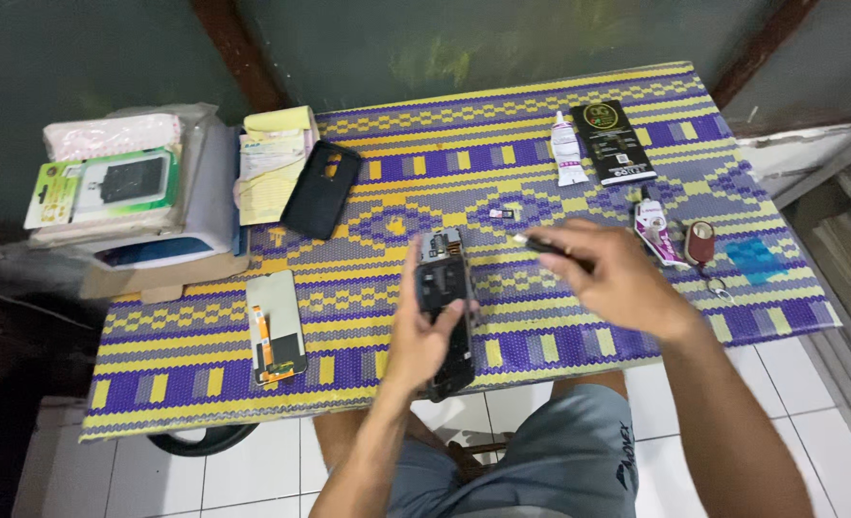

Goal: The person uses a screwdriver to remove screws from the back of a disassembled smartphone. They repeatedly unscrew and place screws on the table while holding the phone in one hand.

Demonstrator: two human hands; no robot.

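An opened black phone [447,312], its back removed so that inner parts are exposed, is held upright over the near edge of the table, above the purple and yellow woven mat [540,173]. It is gripped from below by the left hand [423,336], whose fingers are wrapped around its lower half with the thumb laid across the front. Just to its right, a thin dark tool [552,247] is pinched between the fingertips of the right hand [617,278], the tip being pointed toward the top of the phone without clearly touching it. A small dark part [500,213] is seen on the mat just beyond the phone. To the left, a detached screen panel with an orange flex cable [276,326] is laid flat, and farther back a black phone case [322,189] rests beside a yellow pad of paper [274,163]. At the far right, a white glue tube [567,149], a black flat box [614,141] and a small red-brown cylinder [700,242] are set well apart from the hands.
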